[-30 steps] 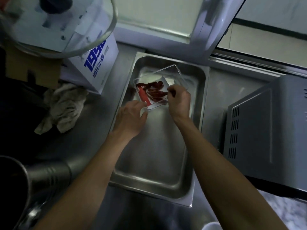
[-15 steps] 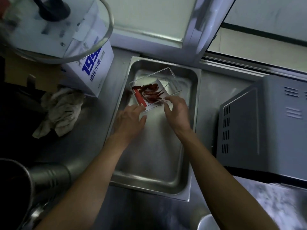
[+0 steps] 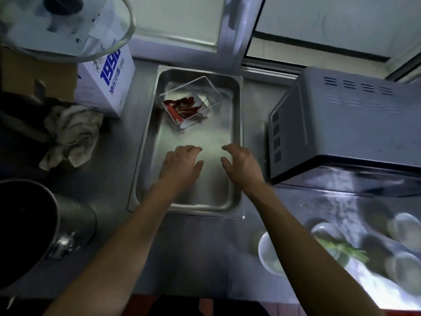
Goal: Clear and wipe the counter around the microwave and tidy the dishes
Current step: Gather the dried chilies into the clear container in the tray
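Hovering over the middle of the metal tray (image 3: 145, 156), the left hand (image 3: 181, 164) and the right hand (image 3: 242, 166) hold nothing. The fingers of both are spread and a little bent, with a bare patch of tray floor between the two hands. At the far end of the tray sits a clear plastic box (image 3: 193, 103), turned at a slant, with red chillies (image 3: 184, 106) inside it. Between the box and the hands the tray floor is bare.

The tray's right rim lies near the side of the microwave (image 3: 346, 126), with only a thin strip of counter (image 3: 109, 179) between them. To the left of the tray there is more room, up to a crumpled cloth (image 3: 73, 133) and a white carton (image 3: 107, 80). A big metal pot (image 3: 45, 224) stands at the near left. White bowls (image 3: 271, 256) sit blurry at the near right.

A second ago both hands were touching the clear box. Now they have let go and pulled back toward the person, and the box stays at the far end.
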